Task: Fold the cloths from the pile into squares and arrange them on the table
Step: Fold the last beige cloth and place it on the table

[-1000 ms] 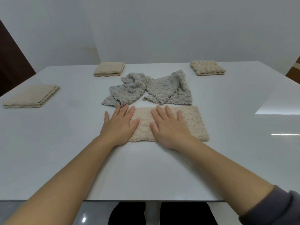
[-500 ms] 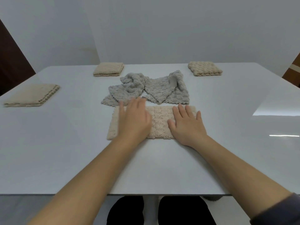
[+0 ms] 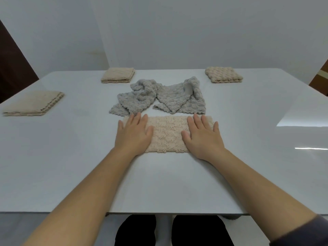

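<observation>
a beige cloth (image 3: 166, 134) is pressed flat on the white table (image 3: 71, 166) under both hands.

the left hand (image 3: 134, 134) is laid palm down on the cloth's left end and the right hand (image 3: 202, 137) on its right end. all fingers are kept straight and slightly spread, with nothing gripped, and a bare stretch of cloth is left between the two thumbs. the cloth is seen folded into a long strip, its far edge lying at the fingertips. just beyond the fingertips the pile of crumpled grey cloths (image 3: 159, 98) is found; whether it touches the strip cannot be told. a first folded square (image 3: 118, 77) is set well past the left fingers, a second folded square (image 3: 223, 74) well past the right fingers, and a third folded square (image 3: 33, 103) well out beside the left little finger.
</observation>
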